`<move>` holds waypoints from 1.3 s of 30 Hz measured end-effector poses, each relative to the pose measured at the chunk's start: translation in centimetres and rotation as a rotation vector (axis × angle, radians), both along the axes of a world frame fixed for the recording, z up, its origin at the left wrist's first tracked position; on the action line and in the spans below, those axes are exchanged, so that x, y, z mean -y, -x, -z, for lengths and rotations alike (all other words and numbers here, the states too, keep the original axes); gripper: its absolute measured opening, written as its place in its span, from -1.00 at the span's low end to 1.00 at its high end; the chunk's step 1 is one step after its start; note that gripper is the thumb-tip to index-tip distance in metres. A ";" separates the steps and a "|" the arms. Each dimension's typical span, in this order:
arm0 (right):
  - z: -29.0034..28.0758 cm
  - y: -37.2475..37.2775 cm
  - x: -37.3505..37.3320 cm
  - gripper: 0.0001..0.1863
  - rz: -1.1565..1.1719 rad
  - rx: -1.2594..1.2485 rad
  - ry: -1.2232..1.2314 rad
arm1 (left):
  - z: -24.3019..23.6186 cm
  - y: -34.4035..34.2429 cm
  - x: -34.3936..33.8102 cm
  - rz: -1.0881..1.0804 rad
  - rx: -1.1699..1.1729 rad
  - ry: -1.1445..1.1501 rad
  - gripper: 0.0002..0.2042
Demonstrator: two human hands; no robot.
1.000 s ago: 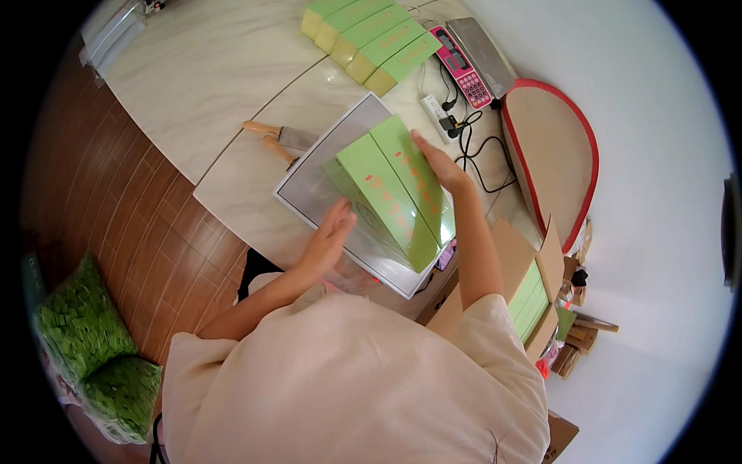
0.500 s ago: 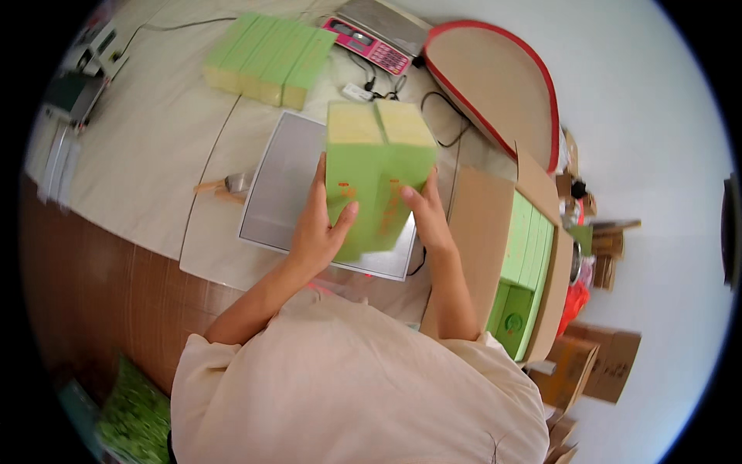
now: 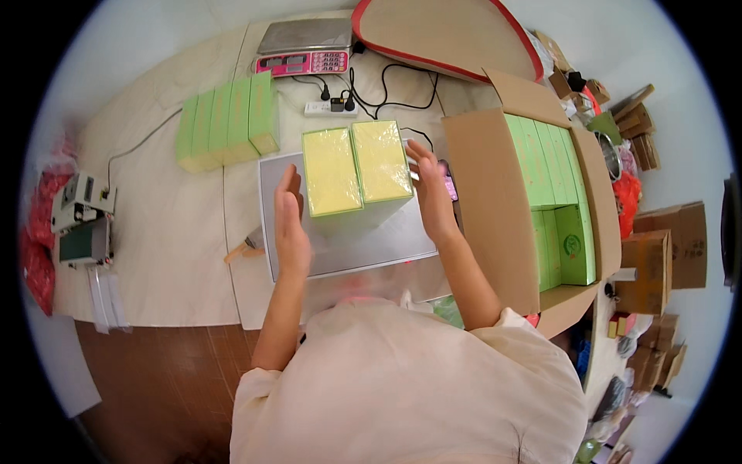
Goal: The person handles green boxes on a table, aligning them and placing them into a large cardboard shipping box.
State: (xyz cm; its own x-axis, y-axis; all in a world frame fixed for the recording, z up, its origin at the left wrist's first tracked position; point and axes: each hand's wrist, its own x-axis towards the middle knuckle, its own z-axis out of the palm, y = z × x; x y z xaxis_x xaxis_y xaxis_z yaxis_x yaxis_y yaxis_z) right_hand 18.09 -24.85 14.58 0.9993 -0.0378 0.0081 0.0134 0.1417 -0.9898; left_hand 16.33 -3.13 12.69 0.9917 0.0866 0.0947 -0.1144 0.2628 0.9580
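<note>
Two green boxes with pale yellow tops, the left one [image 3: 331,174] and the right one [image 3: 382,158], stand upright side by side in glossy clear film. Beneath them lies a grey, white-framed flat pad [image 3: 340,255]. My left hand [image 3: 294,224] is just left of the boxes, fingers apart and holding nothing. On their other side my right hand [image 3: 433,189] is open too, fingers loosely bent near the box's edge. A wooden-handled tool [image 3: 241,250] is partly hidden at the pad's left edge. A phone [image 3: 447,179] lies partly behind my right hand.
Several green boxes [image 3: 224,124] stand at back left, near a pink-and-steel scale [image 3: 301,50] and power strip [image 3: 328,110]. A cardboard carton [image 3: 487,201] of green boxes is at right. A red-rimmed tray [image 3: 440,27] sits behind. Machines [image 3: 83,224] stand far left.
The two boxes went from lying tilted, to being gripped by both hands, to standing upright. Both hands have since let go and moved apart. The view has turned and shifted.
</note>
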 end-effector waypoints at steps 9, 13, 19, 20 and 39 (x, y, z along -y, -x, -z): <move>-0.6 -4.8 -1.1 -0.59 -0.025 -0.051 -0.041 | -4.6 -5.8 0.5 0.099 -0.047 -0.281 -0.59; -0.5 -4.5 -1.2 -0.65 -0.025 -0.001 -0.019 | -3.9 -6.6 0.8 0.028 -0.055 -0.301 -0.62; -0.2 -4.6 -1.2 -0.66 -0.051 -0.027 -0.044 | -4.4 -6.7 0.7 0.098 -0.242 -0.313 -0.69; 0.0 -4.7 -1.2 -0.66 -0.054 -0.037 -0.049 | -4.4 -6.8 0.7 0.085 -0.203 -0.315 -0.71; -0.4 -5.2 -1.1 -0.71 -0.103 -0.014 -0.161 | -4.6 -6.8 1.0 0.097 -0.260 -0.212 -0.73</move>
State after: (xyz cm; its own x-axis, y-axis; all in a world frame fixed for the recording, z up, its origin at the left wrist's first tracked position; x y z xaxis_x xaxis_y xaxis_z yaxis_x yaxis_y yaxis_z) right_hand 23.34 -23.75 15.00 0.9978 0.0654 -0.0040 -0.0234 0.2982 -0.9542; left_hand 23.13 -4.14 17.32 0.9877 -0.0040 -0.1566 0.1566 0.0526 0.9863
